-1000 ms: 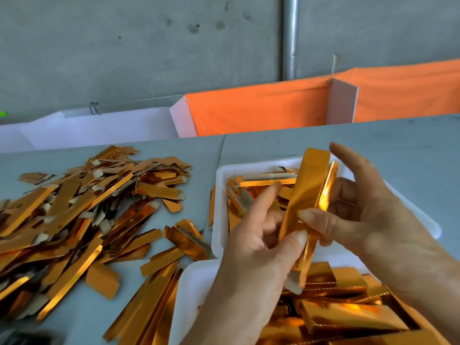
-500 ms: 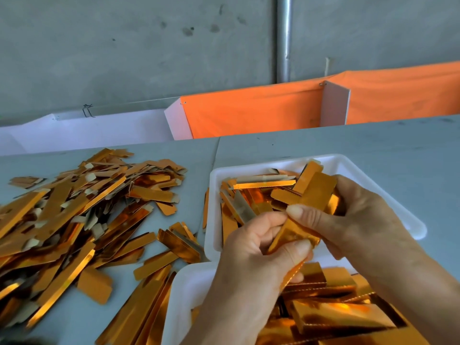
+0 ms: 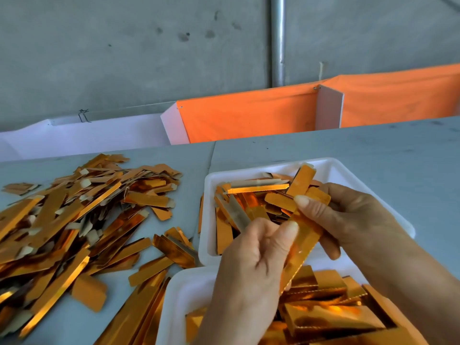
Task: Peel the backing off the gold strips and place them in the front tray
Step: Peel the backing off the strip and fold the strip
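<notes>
My left hand point(image 3: 251, 260) pinches the lower part of a gold strip point(image 3: 302, 241) between thumb and curled fingers, and my right hand point(image 3: 348, 220) pinches its upper end, thumb on top and fingers curled behind. The strip slants between both hands, above the seam where two white trays meet. Just behind the strip sits the far tray point(image 3: 348, 168), holding a jumble of gold pieces, some showing pale backing. Just below the strip, nearest me, is the front tray point(image 3: 179, 290), filled with shiny gold strips lying flat. Left of the trays a big pile of loose strips point(image 3: 74, 220) spreads over the grey desk point(image 3: 373, 150). Beyond the desk's far edge stands an orange cloth barrier point(image 3: 249, 113), with a metal pipe point(image 3: 278, 41) running up the concrete wall behind it.
</notes>
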Available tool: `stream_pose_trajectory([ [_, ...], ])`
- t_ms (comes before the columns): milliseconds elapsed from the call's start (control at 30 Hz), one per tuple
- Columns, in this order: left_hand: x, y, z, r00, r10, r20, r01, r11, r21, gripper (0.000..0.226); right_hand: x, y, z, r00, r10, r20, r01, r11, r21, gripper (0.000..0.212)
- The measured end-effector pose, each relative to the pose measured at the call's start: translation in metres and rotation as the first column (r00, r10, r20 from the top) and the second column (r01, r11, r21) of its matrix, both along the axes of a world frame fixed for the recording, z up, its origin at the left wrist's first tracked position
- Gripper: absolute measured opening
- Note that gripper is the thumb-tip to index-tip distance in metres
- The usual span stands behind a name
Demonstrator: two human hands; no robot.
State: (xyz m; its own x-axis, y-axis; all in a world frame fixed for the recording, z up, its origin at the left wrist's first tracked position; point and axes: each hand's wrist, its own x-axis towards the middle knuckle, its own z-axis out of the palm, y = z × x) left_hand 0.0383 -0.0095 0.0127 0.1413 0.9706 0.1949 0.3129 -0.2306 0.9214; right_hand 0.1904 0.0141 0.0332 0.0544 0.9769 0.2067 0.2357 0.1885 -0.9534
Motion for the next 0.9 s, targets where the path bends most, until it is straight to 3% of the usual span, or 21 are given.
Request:
stream_pose_trajectory([
  [167, -0.004, 0.001, 0.006, 0.990, -0.116, 0.083, 0.124, 0.988, -0.090, 0.038, 0.001, -0.001, -0.002, 1.000, 0.020, -0.004, -0.020, 1.000, -0.006, 0.038],
  [367, -0.002, 0.001, 0.009, 0.985, -0.134, 0.112, 0.140, 0.989, -0.056, 0.033, 0.018, 0.003, 0.005, 0.958, 0.176, -0.226, -0.183, 0.983, -0.011, 0.026],
  [533, -0.003, 0.002, 0.005, 0.994, -0.097, 0.052, 0.098, 0.995, -0.019, 0.038, 0.019, 0.004, 0.003, 0.984, 0.109, -0.142, -0.105, 0.994, 0.033, 0.016],
  [667, -0.005, 0.002, 0.006, 0.958, -0.216, 0.187, 0.245, 0.957, -0.152, 0.035, 0.016, 0.004, 0.003, 0.989, 0.052, -0.140, -0.043, 0.997, 0.069, 0.010],
  [767, -0.006, 0.005, 0.004, 0.958, -0.217, 0.186, 0.253, 0.947, -0.199, 0.034, 0.015, 0.003, 0.004, 0.990, 0.071, -0.120, -0.060, 0.994, 0.090, 0.015],
  [900, -0.008, 0.006, 0.004, 0.959, -0.206, 0.195, 0.238, 0.958, -0.160, 0.034, 0.016, 0.002, 0.004, 0.962, 0.235, -0.140, -0.237, 0.971, -0.003, 0.040],
])
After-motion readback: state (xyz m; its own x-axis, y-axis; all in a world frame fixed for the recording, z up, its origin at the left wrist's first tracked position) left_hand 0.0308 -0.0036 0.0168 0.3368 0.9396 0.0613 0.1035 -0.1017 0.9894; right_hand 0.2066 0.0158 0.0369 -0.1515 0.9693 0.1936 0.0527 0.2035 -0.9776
